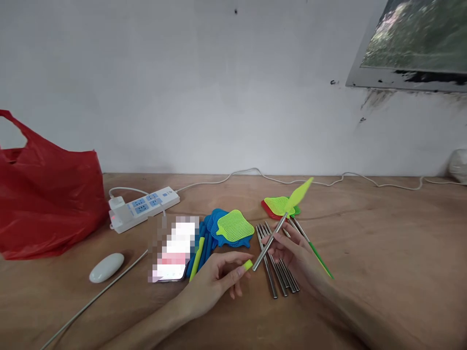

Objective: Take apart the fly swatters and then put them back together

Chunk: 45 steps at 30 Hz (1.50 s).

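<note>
In my right hand [290, 250] is a fly swatter [296, 195] with a yellow-green head and a bare metal rod, tilted with its head up and away. My left hand [221, 274] pinches a yellow-green handle tube [248, 265], mostly hidden in my fingers. The tube's end is close to the rod's lower end, with a small gap between them. Below my right hand lie several metal rods [270, 274]. To the left are blue swatter heads [244, 241] under a yellow-green swatter head [235, 226], with blue handle tubes [206, 247] and another yellow-green handle tube [197, 258].
Swatters with red, green and yellow-green heads [274, 206] lie behind my right hand. A lit phone [177, 250], a white power strip [146, 209], a white mouse-shaped object [106, 268] and a red plastic bag [51, 204] are on the left. A cable [255, 169] runs along the wall.
</note>
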{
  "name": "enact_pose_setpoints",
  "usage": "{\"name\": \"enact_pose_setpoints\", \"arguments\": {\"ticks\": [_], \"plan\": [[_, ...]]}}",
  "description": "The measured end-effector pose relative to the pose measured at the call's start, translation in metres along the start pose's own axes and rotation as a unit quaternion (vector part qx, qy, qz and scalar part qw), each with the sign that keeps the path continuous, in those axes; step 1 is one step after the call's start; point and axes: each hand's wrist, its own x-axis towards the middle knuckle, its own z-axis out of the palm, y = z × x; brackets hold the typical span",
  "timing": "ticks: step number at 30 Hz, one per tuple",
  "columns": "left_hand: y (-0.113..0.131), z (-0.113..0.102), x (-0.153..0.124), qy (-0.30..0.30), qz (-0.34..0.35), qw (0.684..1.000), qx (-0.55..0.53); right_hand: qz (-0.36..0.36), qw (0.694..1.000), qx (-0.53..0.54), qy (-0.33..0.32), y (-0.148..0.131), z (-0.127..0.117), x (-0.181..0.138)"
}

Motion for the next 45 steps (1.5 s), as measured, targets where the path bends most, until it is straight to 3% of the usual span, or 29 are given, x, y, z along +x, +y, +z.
{"name": "enact_pose_setpoints", "arguments": {"ticks": [16,23,36,40,45], "plan": [[-0.002,-0.004,0.001,-0.019,-0.018,0.999,0.02,-0.022,0.999,0.01,0.038,-0.001,0.0,0.003],[-0.001,-0.002,0.001,0.03,-0.021,0.998,0.051,-0.038,0.999,-0.021,0.016,0.003,-0.007,0.005],[0.005,-0.002,0.0,0.057,-0.036,0.994,0.092,0.024,0.993,-0.108,-0.043,0.015,-0.001,-0.001],[0.006,-0.001,0.0,0.055,-0.042,0.994,0.09,0.031,0.998,-0.046,-0.008,0.011,0.002,-0.001],[0.006,-0.002,0.0,0.035,-0.035,0.996,0.073,-0.01,0.999,-0.014,0.042,0.006,0.001,0.001]]}}
